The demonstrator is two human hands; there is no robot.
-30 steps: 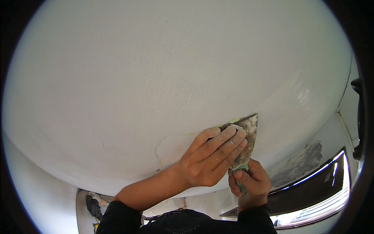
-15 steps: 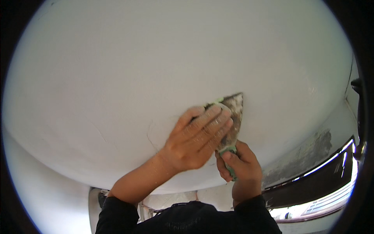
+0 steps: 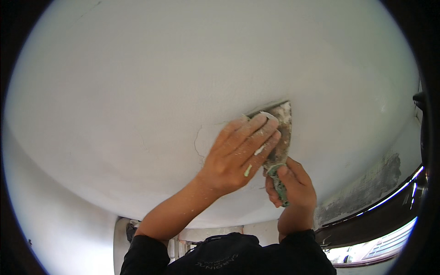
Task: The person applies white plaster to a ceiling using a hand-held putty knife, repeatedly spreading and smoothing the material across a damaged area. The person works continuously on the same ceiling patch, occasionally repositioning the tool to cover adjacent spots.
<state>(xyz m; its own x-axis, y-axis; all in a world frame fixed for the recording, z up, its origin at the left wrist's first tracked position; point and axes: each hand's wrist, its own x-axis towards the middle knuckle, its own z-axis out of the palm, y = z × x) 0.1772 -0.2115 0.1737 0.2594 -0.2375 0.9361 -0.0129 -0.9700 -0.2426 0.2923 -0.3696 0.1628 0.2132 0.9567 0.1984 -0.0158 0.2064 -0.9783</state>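
Left fingers (image 3: 250, 133) straight, laid side by side with slim gaps, pads down on the blade; not wrapped around anything. Can't see the left thumb. Right fingers (image 3: 275, 195) curled, clamped on the green handle (image 3: 278, 183), thumb along its near side.

Left hand (image 3: 231, 160) back toward me, whitish dust on the fingers, white smear (image 3: 259, 150) and pale green smear (image 3: 248, 170) along its right side. Right hand (image 3: 297, 183) sits below and to the right of it, close by.

Tool: one broad scraper (image 3: 284, 133), triangular blade, stained brown and grey with white residue. Wide edge up at the white surface (image 3: 174, 82), handle down. Left fingers cover much of the blade; its right corner sticks out past them. Can't tell whether the whole edge touches.

Just left of the left hand: thin crooked crack (image 3: 197, 140) in the white surface. Another fine dark line (image 3: 89, 11) far up at upper left.

Farther out: bare forearms into black sleeves, black top (image 3: 224, 256) at the bottom. Lower right, rough grey patch (image 3: 366, 190), then a dark panel (image 3: 380, 224) with a bright opening (image 3: 385, 245) beneath. Lower left, small dark bundle (image 3: 131, 230), details too small to read.
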